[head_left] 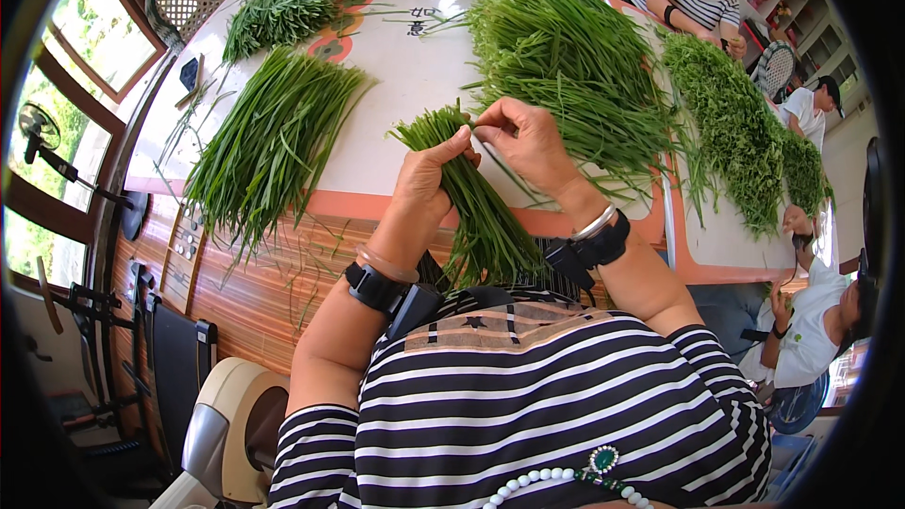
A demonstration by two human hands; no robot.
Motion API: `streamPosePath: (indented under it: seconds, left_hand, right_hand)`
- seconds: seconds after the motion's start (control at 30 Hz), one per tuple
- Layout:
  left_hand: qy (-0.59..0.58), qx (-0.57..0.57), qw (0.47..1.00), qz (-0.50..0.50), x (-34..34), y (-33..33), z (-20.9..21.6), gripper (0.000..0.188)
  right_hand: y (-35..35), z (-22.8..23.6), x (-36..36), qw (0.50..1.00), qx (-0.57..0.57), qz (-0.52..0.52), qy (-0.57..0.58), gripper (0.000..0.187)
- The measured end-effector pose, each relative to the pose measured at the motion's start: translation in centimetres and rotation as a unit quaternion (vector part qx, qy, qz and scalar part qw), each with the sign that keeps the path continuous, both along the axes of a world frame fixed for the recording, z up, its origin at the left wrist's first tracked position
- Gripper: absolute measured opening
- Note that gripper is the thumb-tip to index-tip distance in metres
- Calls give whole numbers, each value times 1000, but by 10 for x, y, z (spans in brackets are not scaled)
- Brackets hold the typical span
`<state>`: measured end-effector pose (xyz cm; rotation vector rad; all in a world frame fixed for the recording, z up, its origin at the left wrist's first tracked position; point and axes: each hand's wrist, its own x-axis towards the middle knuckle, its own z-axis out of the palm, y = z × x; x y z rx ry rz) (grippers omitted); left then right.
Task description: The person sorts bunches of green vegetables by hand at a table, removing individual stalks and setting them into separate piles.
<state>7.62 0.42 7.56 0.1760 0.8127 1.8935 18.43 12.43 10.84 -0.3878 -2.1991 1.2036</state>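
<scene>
Head view: landmark for all positions is the bundle of long, slender green stalks point(485, 226), which I hold tilted in front of my body. Its paler upper ends point away from me; its darker leafy length runs past the near edge of the white table with a coral border point(405, 75), toward my lap.

Left grip point(429, 174): clamped around the bundle near its upper ends. Judged function: gripping at this level gathers the stalks at one point, exposes the ends and lets the leaves hang free. The thumb lies across the front of the bundle, pointing up and to the right.

Right grip point(528, 137): thumb and fingertips drawn together, just to the right of the bundle's upper ends. I cannot tell whether a strand is pinched between them. Judged function: this position gives fine access to single stalks while the left grip carries the load.

Arm pose: both elbows bent, forearms converging on the bundle from either side, right knuckles raised and wrist flexed.

Surrounding stock: a flat pile of green stalks point(278, 132) lies left of the bundle; a large, tall heap of green stalks point(566, 66) lies beyond it and to the right. Judged reason: separate placement on either side leaves working room around the bundle.
</scene>
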Motion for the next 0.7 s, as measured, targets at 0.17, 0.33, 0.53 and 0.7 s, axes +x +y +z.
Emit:
streamPosePath:
  seconds: [0.17, 0.33, 0.53, 0.7]
  left_hand:
    - [7, -11, 1000, -22, -3, -2, -6, 26]
    - [-2, -2, 1000, -14, -17, -14, -3, 26]
    - [-48, 97, 994, -6, -32, -25, -13, 13]
    - [-116, 64, 990, -39, -29, -21, -20, 12]
  right_hand:
    - [-6, -10, -5, 1000, -24, -2, 9, 8]
    - [18, -3, 8, 996, 85, -20, -10, 8]
    - [51, -9, 31, 985, 119, -78, -96, 7]
    - [36, -28, 22, 918, 327, -85, -207, 11]
